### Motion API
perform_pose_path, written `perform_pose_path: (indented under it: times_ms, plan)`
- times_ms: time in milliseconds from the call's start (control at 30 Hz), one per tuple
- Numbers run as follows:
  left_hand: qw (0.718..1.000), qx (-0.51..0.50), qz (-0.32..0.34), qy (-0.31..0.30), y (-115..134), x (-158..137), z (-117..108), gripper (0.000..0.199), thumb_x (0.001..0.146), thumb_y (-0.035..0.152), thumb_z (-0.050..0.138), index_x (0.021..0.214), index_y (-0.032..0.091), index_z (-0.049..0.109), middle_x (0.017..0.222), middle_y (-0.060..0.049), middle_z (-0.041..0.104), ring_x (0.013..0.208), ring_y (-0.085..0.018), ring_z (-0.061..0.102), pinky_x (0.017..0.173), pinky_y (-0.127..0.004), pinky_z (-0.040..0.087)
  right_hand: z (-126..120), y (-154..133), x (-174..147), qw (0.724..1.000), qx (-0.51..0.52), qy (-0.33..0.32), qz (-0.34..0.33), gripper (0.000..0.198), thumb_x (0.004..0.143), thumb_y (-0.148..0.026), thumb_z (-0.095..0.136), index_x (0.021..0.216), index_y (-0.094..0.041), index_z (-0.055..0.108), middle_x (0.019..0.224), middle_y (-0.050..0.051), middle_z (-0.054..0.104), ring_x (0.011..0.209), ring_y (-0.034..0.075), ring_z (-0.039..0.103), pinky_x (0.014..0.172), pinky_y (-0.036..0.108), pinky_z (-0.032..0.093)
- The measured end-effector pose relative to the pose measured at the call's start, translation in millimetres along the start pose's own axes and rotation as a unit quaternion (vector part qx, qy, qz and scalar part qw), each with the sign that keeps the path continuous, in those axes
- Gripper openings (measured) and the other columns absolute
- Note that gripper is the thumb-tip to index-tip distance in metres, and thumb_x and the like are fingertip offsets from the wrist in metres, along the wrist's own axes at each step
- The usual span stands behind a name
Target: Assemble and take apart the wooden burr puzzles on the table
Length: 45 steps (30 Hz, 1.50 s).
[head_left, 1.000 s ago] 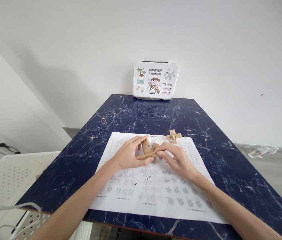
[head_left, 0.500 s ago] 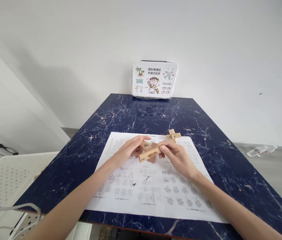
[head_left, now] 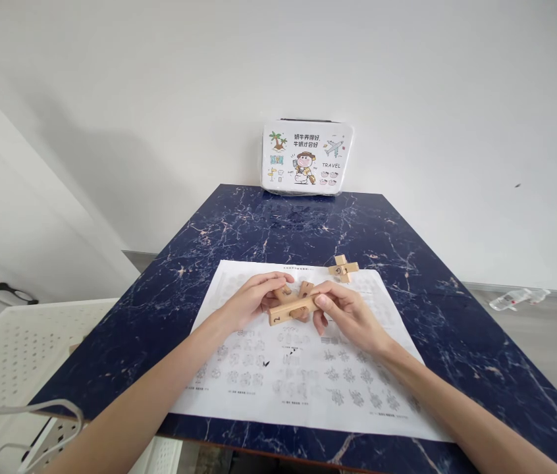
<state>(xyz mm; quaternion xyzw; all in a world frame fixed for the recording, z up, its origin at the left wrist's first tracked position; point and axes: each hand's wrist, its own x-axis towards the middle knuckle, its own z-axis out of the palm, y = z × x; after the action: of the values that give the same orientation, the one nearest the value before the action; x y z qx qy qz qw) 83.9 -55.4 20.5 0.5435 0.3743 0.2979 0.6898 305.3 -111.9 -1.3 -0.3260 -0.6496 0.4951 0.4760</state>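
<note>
Over the instruction sheet (head_left: 298, 415), my left hand (head_left: 255, 297) is closed on a notched wooden puzzle piece (head_left: 284, 293), its thumb and forefinger at the upper end. A second wooden piece (head_left: 306, 288), marked 1, crosses this one. In front of both lies a longer wooden piece marked 2 (head_left: 283, 312), running slantwise across them; whether it is seated in them I cannot tell. My right hand (head_left: 350, 313) pinches the right end of that longer piece between thumb and fingers. Beyond my right hand, an assembled wooden cross (head_left: 342, 268) rests at the sheet's far edge.
The dark blue marbled table (head_left: 259, 230) reaches to the wall. A white printed case (head_left: 307, 158) stands upright at its far edge. To the left are a white perforated surface (head_left: 6, 342) and a white cable (head_left: 22, 409). Plastic bottles (head_left: 510, 299) lie on the floor at right.
The piece marked 2 has shifted slightly left and turned, so its number faces me more. My right fingers have moved a little on its end. The left hand still holds its piece.
</note>
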Motion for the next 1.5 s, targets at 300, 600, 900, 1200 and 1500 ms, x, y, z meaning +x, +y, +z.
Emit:
perform_pose_path:
  times_ms: [300, 600, 900, 1200, 1500]
  plan:
    - [1.0, -0.007, -0.003, -0.004, -7, 1, -1, 0.032, 0.089, 0.05, 0.071, 0.101, 0.02, 0.071, 0.069, 0.003, 0.052, 0.06, -0.011, 0.049, 0.055, -0.025, 0.039, 3, 4, -1, 1.0, 0.003, -0.02, 0.015, 0.021, 0.104, -0.045, 0.057, 0.107, -0.025, 0.063, 0.087, 0.002, 0.074, 0.057, 0.013, 0.064, 0.059, 0.032, 0.053]
    - [0.992, 0.114, 0.016, -0.045, -12, 1, 0, 0.033, 0.1, 0.048, 0.056, 0.111, 0.018, 0.066, 0.067, 0.003, 0.051, 0.059, -0.012, 0.048, 0.058, -0.026, 0.039, 8, 0, -6, 0.993, -0.067, -0.091, 0.042, 0.032, 0.091, -0.039, 0.079, 0.121, -0.029, 0.078, 0.101, 0.005, 0.08, 0.077, 0.02, 0.073, 0.068, 0.036, 0.062]
    - [0.993, 0.104, 0.014, -0.054, -9, 1, 0, 0.032, 0.101, 0.045, 0.054, 0.111, 0.017, 0.066, 0.066, 0.004, 0.047, 0.057, -0.011, 0.041, 0.055, -0.025, 0.032, 11, -4, -6, 0.993, -0.022, -0.116, 0.019, 0.021, 0.098, -0.035, 0.07, 0.114, -0.027, 0.08, 0.087, 0.003, 0.076, 0.059, 0.012, 0.062, 0.056, 0.028, 0.056]
    - [0.995, 0.078, 0.017, -0.057, -11, 1, -1, 0.034, 0.098, 0.047, 0.058, 0.111, 0.017, 0.068, 0.068, 0.003, 0.047, 0.058, -0.011, 0.042, 0.055, -0.025, 0.029, 7, -2, -6, 0.989, 0.027, -0.138, 0.037, 0.021, 0.098, -0.034, 0.071, 0.115, -0.025, 0.079, 0.078, 0.002, 0.075, 0.05, 0.011, 0.06, 0.047, 0.025, 0.051]
    - [1.0, 0.021, 0.013, -0.008, -11, 3, -3, 0.034, 0.094, 0.049, 0.064, 0.108, 0.018, 0.07, 0.066, 0.004, 0.045, 0.055, -0.009, 0.035, 0.052, -0.025, 0.024, 10, 1, -10, 0.986, 0.08, -0.138, 0.051, 0.019, 0.096, -0.034, 0.073, 0.112, -0.026, 0.077, 0.068, -0.002, 0.07, 0.039, 0.008, 0.05, 0.037, 0.022, 0.042]
